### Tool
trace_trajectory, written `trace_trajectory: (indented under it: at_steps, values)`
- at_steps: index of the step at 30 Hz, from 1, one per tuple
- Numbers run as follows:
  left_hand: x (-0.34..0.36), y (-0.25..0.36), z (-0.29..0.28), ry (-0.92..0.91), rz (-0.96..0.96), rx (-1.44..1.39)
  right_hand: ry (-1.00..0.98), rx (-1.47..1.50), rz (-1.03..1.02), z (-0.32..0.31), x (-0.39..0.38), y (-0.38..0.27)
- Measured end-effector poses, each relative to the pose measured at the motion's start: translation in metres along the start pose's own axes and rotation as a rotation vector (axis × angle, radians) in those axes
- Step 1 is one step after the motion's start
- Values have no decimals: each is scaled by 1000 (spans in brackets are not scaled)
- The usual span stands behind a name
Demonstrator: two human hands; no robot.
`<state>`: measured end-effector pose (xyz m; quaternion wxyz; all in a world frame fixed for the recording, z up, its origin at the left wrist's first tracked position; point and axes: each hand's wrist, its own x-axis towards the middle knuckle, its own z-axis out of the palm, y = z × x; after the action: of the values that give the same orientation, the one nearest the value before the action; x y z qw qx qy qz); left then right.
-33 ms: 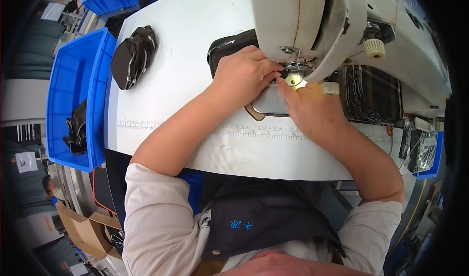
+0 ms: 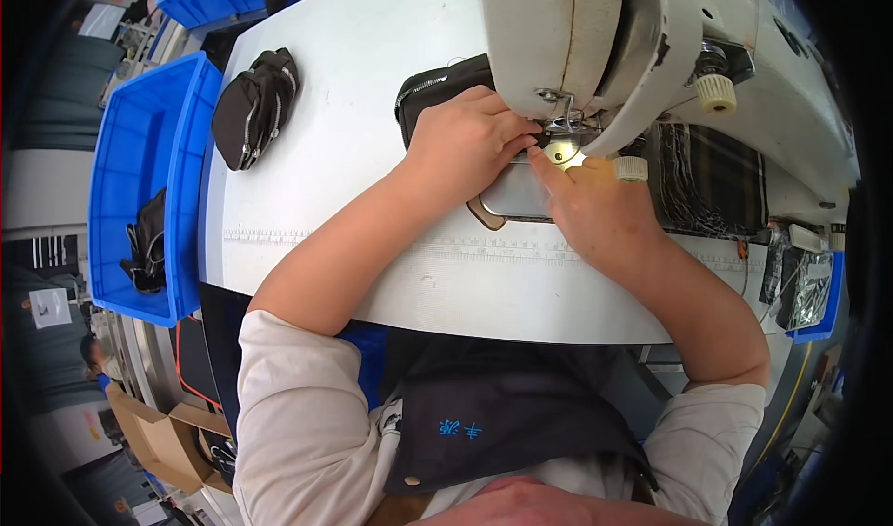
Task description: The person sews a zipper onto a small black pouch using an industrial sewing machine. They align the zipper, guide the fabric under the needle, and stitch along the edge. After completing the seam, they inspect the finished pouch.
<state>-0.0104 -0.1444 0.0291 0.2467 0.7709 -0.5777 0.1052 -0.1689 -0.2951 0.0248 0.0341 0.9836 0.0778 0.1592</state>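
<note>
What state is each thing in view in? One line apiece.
Left hand: palm down, by the needle
Right hand: palm down
Black pouch: partly covered
Sewing machine: work area lit
Crumpled pouch: zipper closure unclear
Blue bin: open-topped, holding dark fabric
Cardboard box: flaps open

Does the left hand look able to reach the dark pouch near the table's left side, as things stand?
Probably yes: nothing visible blocks the way from the left hand across the white tabletop to the dark pouch, though the hand must first leave the black zippered item.
</note>
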Motion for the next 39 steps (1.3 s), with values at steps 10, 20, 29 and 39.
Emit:
trace_trajectory:
  at_steps: [10,20,29,39]
  values:
    - [-5,-6,-17,-91,-66,-165,96,66,-10,3,0,6]
    - [-12,20,-24,-104,-17,-25,52,147,42,5,-3,7]
    - [-15,27,-23,-91,-31,-3,89,211,-21,5,-3,5]
    - [-8,22,-25,-149,-110,-49,67,155,-3,9,-1,2]
